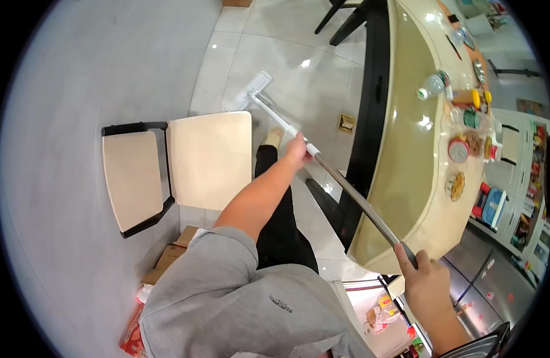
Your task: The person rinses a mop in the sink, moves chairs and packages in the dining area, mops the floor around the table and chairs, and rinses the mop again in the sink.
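The left hand (297, 153) is clamped around the mop (364, 206), the right hand (427, 283) around its upper end; the mop's head lies on the floor (299, 36). On the table (409, 119), a bowl (456, 186) holds yellowish pieces near a yellow-lidded jar (464, 98).

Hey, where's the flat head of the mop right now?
In the head view, the mop head is on the tiled floor, above and left of centre, close by the beige chair and ahead of the foot.
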A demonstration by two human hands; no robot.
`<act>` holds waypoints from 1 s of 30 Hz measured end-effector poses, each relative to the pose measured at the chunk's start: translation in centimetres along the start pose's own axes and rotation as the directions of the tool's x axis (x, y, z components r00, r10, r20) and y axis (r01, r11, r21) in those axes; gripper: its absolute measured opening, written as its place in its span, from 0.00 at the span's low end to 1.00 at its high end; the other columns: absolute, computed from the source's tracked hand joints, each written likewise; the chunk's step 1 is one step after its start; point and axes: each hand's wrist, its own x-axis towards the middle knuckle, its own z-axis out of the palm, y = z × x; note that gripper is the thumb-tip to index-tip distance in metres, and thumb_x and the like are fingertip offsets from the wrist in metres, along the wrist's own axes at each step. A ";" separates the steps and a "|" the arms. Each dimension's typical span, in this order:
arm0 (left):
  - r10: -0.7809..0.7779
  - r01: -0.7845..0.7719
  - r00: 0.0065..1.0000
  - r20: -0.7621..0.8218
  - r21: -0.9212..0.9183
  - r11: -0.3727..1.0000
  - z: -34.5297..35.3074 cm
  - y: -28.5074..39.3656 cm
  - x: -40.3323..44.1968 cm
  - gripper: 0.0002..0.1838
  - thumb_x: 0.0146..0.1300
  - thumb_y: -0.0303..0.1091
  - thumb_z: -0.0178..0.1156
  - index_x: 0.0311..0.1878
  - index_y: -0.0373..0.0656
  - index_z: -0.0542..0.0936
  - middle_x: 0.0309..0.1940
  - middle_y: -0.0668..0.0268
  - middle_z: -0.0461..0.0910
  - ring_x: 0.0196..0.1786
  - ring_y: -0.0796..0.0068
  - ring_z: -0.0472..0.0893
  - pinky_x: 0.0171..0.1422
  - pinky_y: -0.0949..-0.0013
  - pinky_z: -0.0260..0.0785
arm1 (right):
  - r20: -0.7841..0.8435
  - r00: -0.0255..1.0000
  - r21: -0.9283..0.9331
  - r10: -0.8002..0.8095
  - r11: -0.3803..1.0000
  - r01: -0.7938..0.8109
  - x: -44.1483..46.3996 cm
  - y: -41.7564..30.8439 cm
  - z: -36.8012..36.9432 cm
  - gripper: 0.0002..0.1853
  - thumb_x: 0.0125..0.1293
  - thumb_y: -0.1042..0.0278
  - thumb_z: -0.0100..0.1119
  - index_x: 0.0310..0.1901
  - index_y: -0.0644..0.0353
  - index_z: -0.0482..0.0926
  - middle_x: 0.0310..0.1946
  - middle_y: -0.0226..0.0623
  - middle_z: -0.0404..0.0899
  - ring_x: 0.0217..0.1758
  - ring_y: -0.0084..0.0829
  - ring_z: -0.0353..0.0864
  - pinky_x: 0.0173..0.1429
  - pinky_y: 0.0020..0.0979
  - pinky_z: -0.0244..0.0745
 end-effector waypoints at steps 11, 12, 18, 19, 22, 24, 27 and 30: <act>-0.106 0.102 0.993 -0.044 -0.090 0.991 -0.2 -5.5 -2.9 0.22 0.70 0.50 0.45 0.51 0.39 0.67 0.36 0.60 0.70 0.33 0.64 0.77 0.29 0.57 0.72 | 0.024 0.974 0.431 0.225 0.877 -0.213 -6.2 -4.3 5.2 0.29 0.52 0.82 0.61 0.60 0.61 0.75 0.25 0.46 0.71 0.21 0.46 0.73 0.25 0.43 0.69; -0.088 0.082 0.991 -0.097 -0.057 0.995 -0.1 -4.4 -2.3 0.21 0.70 0.49 0.45 0.50 0.38 0.67 0.34 0.59 0.72 0.29 0.63 0.77 0.24 0.58 0.69 | 0.020 0.974 0.499 0.227 0.842 -0.206 -5.1 -4.5 5.7 0.29 0.53 0.81 0.61 0.60 0.62 0.75 0.25 0.47 0.72 0.21 0.47 0.74 0.25 0.42 0.70; 0.009 0.026 0.981 -0.195 0.176 0.984 -1.0 8.3 1.0 0.20 0.68 0.48 0.50 0.42 0.36 0.72 0.30 0.60 0.72 0.28 0.66 0.76 0.27 0.60 0.72 | 0.001 0.979 0.663 0.206 0.732 -0.155 5.6 -3.3 2.6 0.28 0.56 0.79 0.62 0.61 0.62 0.73 0.25 0.48 0.73 0.22 0.48 0.76 0.27 0.44 0.72; 0.064 -0.009 0.971 -0.231 0.231 0.973 -1.5 10.1 2.0 0.21 0.68 0.48 0.50 0.40 0.35 0.72 0.30 0.60 0.73 0.27 0.65 0.76 0.26 0.58 0.72 | 0.013 0.980 0.670 0.197 0.726 -0.155 7.4 -2.8 2.3 0.28 0.56 0.79 0.62 0.61 0.62 0.73 0.25 0.48 0.73 0.22 0.48 0.76 0.27 0.44 0.72; 0.145 -0.065 0.948 -0.283 0.273 0.960 -3.0 14.3 3.5 0.21 0.67 0.47 0.51 0.39 0.33 0.73 0.29 0.57 0.76 0.25 0.63 0.79 0.23 0.58 0.74 | -0.083 0.994 0.562 0.071 0.827 -0.012 12.2 -0.6 1.8 0.30 0.54 0.81 0.61 0.62 0.61 0.73 0.25 0.47 0.73 0.21 0.48 0.75 0.26 0.44 0.72; 0.162 -0.083 0.940 -0.301 0.259 0.962 -4.1 15.6 4.6 0.22 0.67 0.46 0.52 0.40 0.31 0.73 0.29 0.55 0.78 0.25 0.61 0.81 0.22 0.60 0.76 | -0.076 0.997 0.511 0.014 0.859 0.026 14.4 0.9 0.6 0.30 0.53 0.81 0.60 0.62 0.61 0.73 0.26 0.46 0.73 0.21 0.47 0.75 0.26 0.44 0.72; 0.126 -0.075 0.954 -0.273 0.191 0.979 -6.2 16.0 6.4 0.20 0.66 0.43 0.54 0.42 0.30 0.73 0.29 0.57 0.78 0.26 0.63 0.82 0.22 0.62 0.75 | -0.026 0.997 0.381 -0.067 0.922 0.071 16.6 2.5 -1.9 0.32 0.51 0.80 0.58 0.63 0.60 0.73 0.30 0.45 0.74 0.21 0.44 0.76 0.24 0.41 0.72; 0.136 -0.124 0.964 -0.228 0.065 0.990 -5.1 15.8 5.6 0.17 0.65 0.41 0.55 0.42 0.32 0.72 0.28 0.60 0.76 0.23 0.66 0.80 0.20 0.64 0.73 | -0.005 0.988 0.176 -0.153 0.973 0.152 17.4 4.6 -5.0 0.34 0.49 0.79 0.56 0.64 0.60 0.73 0.29 0.43 0.71 0.19 0.38 0.74 0.22 0.37 0.70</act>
